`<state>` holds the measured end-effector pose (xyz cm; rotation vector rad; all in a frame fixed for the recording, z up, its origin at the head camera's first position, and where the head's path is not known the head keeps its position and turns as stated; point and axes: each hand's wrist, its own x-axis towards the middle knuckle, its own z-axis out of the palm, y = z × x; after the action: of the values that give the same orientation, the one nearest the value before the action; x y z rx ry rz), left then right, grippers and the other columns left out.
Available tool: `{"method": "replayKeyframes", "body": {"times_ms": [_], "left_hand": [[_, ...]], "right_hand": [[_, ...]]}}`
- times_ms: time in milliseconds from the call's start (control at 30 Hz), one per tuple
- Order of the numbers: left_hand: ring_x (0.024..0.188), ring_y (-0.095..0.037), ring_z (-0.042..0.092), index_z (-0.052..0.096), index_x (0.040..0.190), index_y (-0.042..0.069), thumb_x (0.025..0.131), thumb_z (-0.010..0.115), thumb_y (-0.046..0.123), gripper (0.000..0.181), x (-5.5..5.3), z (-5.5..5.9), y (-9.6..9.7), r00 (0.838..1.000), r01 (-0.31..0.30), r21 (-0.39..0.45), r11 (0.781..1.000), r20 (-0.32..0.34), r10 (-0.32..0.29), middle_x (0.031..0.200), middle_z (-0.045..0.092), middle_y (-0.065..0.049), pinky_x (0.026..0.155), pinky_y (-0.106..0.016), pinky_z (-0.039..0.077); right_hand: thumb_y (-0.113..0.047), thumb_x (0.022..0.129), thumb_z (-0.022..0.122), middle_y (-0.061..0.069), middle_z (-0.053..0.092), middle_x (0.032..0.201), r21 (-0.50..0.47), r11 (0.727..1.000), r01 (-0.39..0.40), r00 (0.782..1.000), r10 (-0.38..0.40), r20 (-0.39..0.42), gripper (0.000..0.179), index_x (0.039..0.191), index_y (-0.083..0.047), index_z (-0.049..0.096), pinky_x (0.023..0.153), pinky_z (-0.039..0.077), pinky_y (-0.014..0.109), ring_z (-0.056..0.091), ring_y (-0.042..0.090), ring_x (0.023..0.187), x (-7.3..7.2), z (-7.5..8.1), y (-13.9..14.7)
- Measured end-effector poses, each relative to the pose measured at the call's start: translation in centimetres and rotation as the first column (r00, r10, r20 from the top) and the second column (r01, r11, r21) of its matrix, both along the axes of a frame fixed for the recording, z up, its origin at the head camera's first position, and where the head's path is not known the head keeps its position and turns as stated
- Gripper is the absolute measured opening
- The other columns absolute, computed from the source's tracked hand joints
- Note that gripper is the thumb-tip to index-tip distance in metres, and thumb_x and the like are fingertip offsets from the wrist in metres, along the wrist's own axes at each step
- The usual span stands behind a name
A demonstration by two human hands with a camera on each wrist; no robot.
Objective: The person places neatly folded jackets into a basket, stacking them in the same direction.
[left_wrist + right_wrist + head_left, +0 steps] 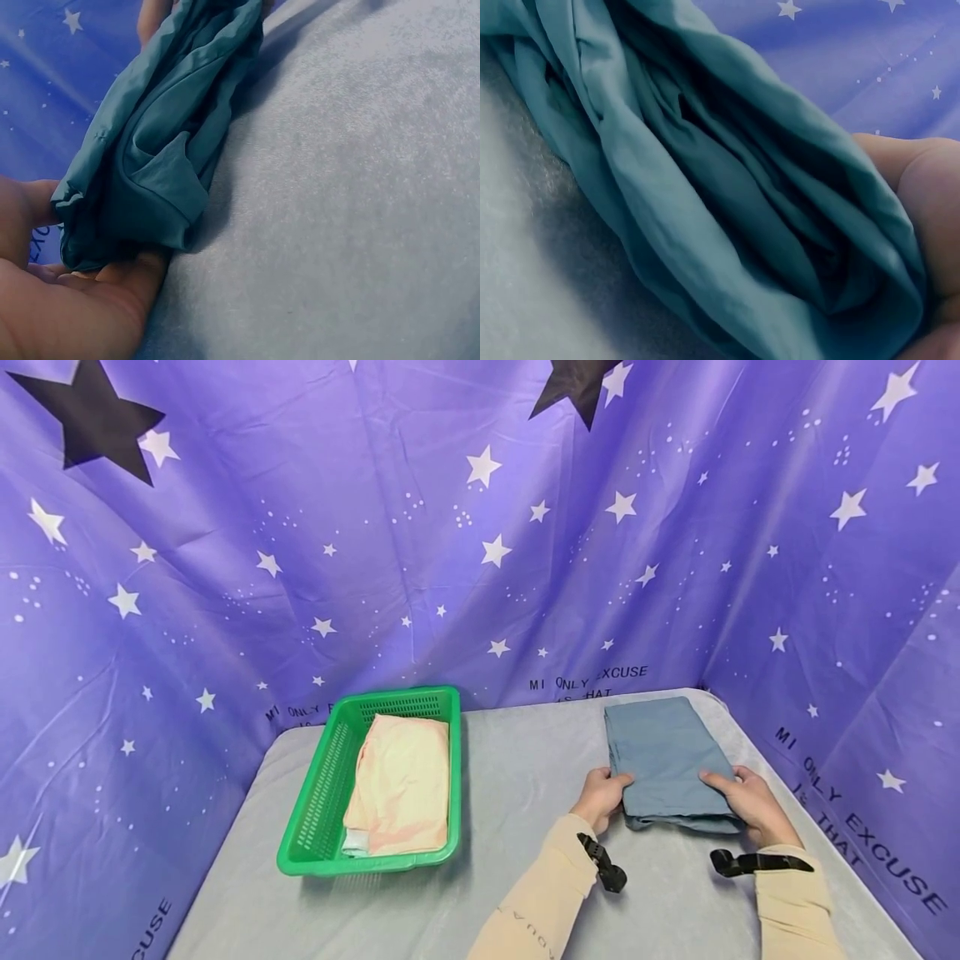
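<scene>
A folded blue-grey piece of cloth (671, 760), perhaps a garment, is at the right side of the table between both hands. My left hand (602, 797) grips its left edge, thumb on top and fingers underneath. On the opposite edge, my right hand (753, 802) holds it the same way, with the thumb lying over the upper layer. The left wrist view shows the cloth's near end (161, 176), with several loose layers and a small flap. Deep folds (727, 202) fill the right wrist view, where only part of the right hand shows.
To the left stands a green plastic basket (455, 777) with perforated walls. Inside it lies a folded pale peach cloth (405, 785), with a bit of light-coloured cloth (356, 842) under its near corner. A grey fabric-covered table (525, 777) meets purple star-patterned curtains (420, 568) behind and at both sides.
</scene>
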<state>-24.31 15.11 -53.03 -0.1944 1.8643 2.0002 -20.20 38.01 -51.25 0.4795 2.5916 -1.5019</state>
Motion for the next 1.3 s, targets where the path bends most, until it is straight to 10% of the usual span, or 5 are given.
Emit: {"method": "replayKeyframes", "body": {"times_ms": [200, 333, 467, 833, 1300], "left_hand": [[0.058, -0.015, 0.032, 0.044, 0.152, 0.0, 0.1, 0.065, 0.015, 0.059, -0.4, -0.1, -0.7, 1.0, 0.014, 0.054, 0.998, 0.013, -0.014, 0.092, 0.058, -0.005, 0.071, -0.035, 0.043], [0.091, -0.022, 0.067, 0.044, 0.151, -0.002, 0.099, 0.066, 0.011, 0.058, -0.4, 0.0, -0.9, 1.0, 0.013, 0.084, 0.996, 0.017, -0.015, 0.126, 0.063, -0.015, 0.091, -0.045, 0.056], [0.125, -0.038, 0.063, 0.038, 0.154, -0.003, 0.098, 0.066, 0.01, 0.064, -0.3, 0.5, -1.2, 1.0, 0.001, 0.119, 0.993, 0.014, -0.003, 0.15, 0.049, -0.025, 0.103, -0.055, 0.051], [0.071, -0.009, 0.061, 0.068, 0.125, 0.014, 0.094, 0.067, 0.01, 0.031, -0.3, 1.9, -2.7, 0.997, -0.016, 0.094, 0.995, -0.078, 0.023, 0.103, 0.071, 0.002, 0.066, -0.025, 0.05], [0.067, -0.01, 0.061, 0.073, 0.111, 0.019, 0.087, 0.071, 0.01, 0.026, -0.7, 3.0, -5.6, 0.994, -0.016, 0.136, 0.991, -0.102, 0.03, 0.088, 0.07, 0.003, 0.062, -0.026, 0.051]], "right_hand": [[-0.043, 0.103, 0.057, -0.007, 0.063, 0.088, -0.073, 0.997, 0.003, 0.998, -0.008, -0.061, 0.071, 0.142, 0.013, 0.035, 0.068, 0.055, 0.026, 0.06, 0.002, 0.076, 0.5, 0.0, -0.8], [-0.038, 0.103, 0.06, -0.012, 0.061, 0.083, -0.085, 0.996, 0.023, 0.996, -0.031, -0.088, 0.067, 0.139, 0.013, 0.037, 0.066, 0.055, 0.026, 0.061, 0.002, 0.072, 0.7, 0.0, -1.2], [-0.039, 0.102, 0.061, -0.012, 0.059, 0.087, -0.067, 0.997, 0.04, 0.993, -0.047, -0.105, 0.067, 0.14, 0.011, 0.038, 0.067, 0.054, 0.026, 0.06, 0.002, 0.074, 0.8, 0.3, -1.6], [-0.036, 0.102, 0.064, -0.029, 0.06, 0.084, -0.179, 0.984, 0.01, 0.987, -0.039, -0.159, 0.072, 0.148, 0.01, 0.033, 0.069, 0.056, 0.022, 0.064, -0.004, 0.077, 1.1, 1.2, -3.1], [-0.024, 0.099, 0.069, -0.028, 0.067, 0.092, -0.385, 0.922, -0.038, 0.973, -0.054, -0.224, 0.047, 0.137, -0.008, 0.045, 0.069, 0.058, 0.022, 0.068, -0.002, 0.081, 1.2, 2.5, -5.2]]}}
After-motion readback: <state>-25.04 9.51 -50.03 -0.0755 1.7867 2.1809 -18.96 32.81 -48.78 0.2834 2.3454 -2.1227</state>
